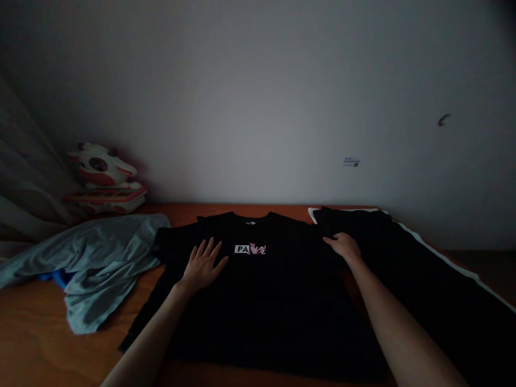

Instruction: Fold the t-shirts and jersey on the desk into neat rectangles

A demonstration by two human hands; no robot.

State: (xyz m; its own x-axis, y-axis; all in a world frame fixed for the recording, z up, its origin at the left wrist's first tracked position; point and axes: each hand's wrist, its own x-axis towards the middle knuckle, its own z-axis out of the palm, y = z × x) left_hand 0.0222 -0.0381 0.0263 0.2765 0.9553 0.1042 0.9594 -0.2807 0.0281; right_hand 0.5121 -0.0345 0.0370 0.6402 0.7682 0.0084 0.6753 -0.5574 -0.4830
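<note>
A black T-shirt (258, 301) lies spread out face up, its neckline toward the wall. White and pink lettering is printed across its chest. My left hand (203, 265) rests flat on the shirt, left of the print, with its fingers spread. At the sleeve on the right, my right hand (342, 246) has its thumb and fingers closed on the dark cloth. Just beyond that sleeve lie more black clothes (407, 269) with a white edge showing; where the two dark fabrics meet is hard to make out.
The wooden surface (36, 312) runs up to a pale wall (258, 107). On the left lies a crumpled grey-green cloth (108, 258) with something blue under it. A cow-shaped toy keyboard (107, 185) stands in the back left corner, beside a curtain (32, 177).
</note>
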